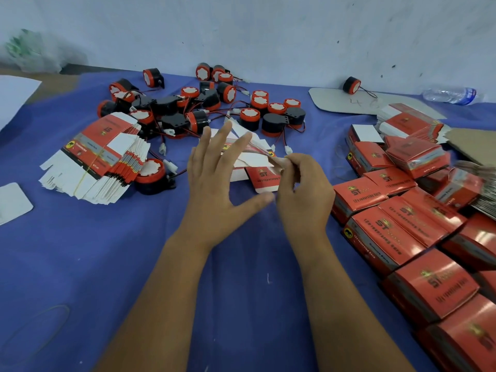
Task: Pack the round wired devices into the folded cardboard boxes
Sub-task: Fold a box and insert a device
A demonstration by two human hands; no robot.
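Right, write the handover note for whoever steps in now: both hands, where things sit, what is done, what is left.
Left hand: open, fingers spread against the flat box blank.
Right hand: pinching that blank's edge, mid-fold.
Loose red-and-black round wired devices are piled at the back of the blue table; one lies beside the rubber-banded stack of flat blanks on the left.
Done: closed red boxes crowd the right side.
Left: finish folding this box, load a device, close it, then work through the pile.

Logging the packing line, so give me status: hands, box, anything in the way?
Right hand pinching flat box, left hand open beside it. Nothing packed in it yet. Loose devices just behind; none blocking.
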